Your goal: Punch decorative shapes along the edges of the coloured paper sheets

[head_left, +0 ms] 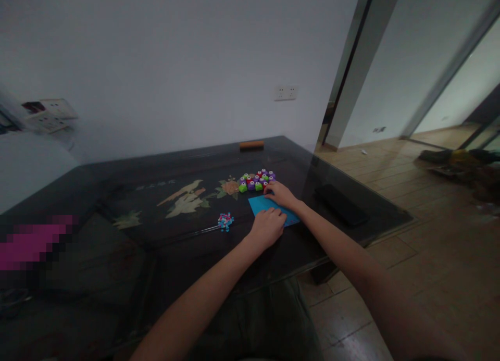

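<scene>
A bright blue sheet (258,203), apparently paper, lies on the dark table under both hands. My left hand (269,226) is on its near part, fingers bent and pressed together at the sheet, fingertips partly hidden. At the sheet's far edge, my right hand (282,194) has thumb and forefinger drawn together; what is between them is too small to tell. Just beyond those fingers stands a cluster of small round pieces (252,185) in purple, green and red, with white eye-like tops. Left of my left hand sits a small heap of pink, blue and white bits (225,222).
A thin clear rod (205,229) points at the heap. On the right lies a black flat object (339,204), and a brown roll (251,145) is at the back by the wall. The glossy table (136,176) has a bird-and-flower picture. A pixelated pink patch (35,241) is at left.
</scene>
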A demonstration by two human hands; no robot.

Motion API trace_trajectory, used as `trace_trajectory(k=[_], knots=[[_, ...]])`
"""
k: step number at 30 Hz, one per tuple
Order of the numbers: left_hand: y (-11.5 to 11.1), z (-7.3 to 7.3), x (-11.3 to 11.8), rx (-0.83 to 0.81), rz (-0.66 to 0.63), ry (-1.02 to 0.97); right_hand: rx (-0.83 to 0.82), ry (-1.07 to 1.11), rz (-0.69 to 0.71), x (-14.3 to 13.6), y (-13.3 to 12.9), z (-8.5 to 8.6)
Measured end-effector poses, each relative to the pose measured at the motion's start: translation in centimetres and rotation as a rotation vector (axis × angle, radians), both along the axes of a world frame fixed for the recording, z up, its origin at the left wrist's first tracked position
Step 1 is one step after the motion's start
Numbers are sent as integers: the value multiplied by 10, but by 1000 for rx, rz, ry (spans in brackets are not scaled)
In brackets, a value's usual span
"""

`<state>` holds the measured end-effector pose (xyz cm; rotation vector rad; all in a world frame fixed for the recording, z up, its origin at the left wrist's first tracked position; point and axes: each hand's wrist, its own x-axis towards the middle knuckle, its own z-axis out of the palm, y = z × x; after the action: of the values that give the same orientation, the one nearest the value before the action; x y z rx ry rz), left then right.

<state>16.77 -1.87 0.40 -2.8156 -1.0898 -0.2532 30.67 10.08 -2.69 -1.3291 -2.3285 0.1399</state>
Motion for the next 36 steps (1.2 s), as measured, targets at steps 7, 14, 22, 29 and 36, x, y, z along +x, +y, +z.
trace_trajectory(k=[7, 14, 22, 29, 36], knots=[[-1, 1, -2, -1, 1, -7, 9, 21, 15, 0, -2, 1], [0, 0, -2, -29, 12, -12, 16, 32, 26, 3, 3, -6], [-1, 0, -5, -74, 24, -47, 20, 32, 11, 2, 3, -6], [1, -1, -5, -119, 13, -76, 7, 42, 4, 1, -1, -5], [12, 7, -7, -181, -42, -169, 56, 189, -46, 6, -5, 19]])
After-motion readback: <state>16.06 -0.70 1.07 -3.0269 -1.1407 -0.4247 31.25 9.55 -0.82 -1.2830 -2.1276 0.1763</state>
